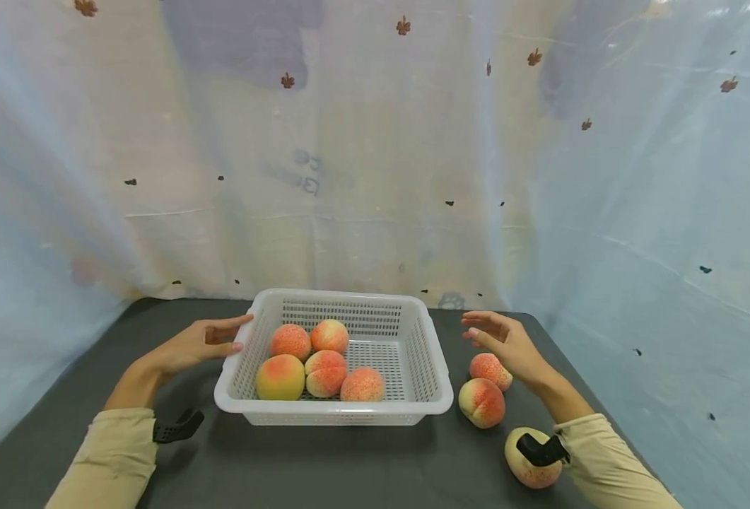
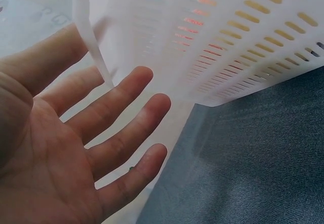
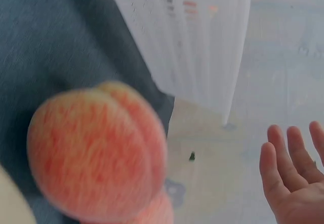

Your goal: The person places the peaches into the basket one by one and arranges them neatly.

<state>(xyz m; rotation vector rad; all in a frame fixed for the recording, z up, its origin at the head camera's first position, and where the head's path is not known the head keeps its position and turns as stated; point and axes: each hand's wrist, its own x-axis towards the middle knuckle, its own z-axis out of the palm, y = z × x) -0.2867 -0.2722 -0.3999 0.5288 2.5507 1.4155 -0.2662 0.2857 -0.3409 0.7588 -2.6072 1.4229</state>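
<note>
A white plastic basket (image 1: 273, 406) stands on the dark table with several peaches (image 1: 326, 372) inside. My left hand (image 1: 186, 346) is at its left rim, thumb and index finger touching the edge. The other fingers stretch loosely beside the slotted wall (image 2: 223, 47) in the left wrist view. To the right of the basket, my right hand (image 1: 505, 346) hovers with relaxed fingers, holding nothing. Just below it in the head view lie a pinkish peach (image 1: 489, 369) and a red and yellow peach (image 1: 481, 404). Nearer the wrist is a pale yellow peach (image 1: 530, 463), partly covered by the wrist camera.
A pale plastic curtain (image 1: 375, 155) with small leaf marks hangs behind the table and along both sides. The dark tabletop (image 1: 324, 466) reaches back to it. A dark wrist camera (image 1: 180, 428) juts out from the left sleeve.
</note>
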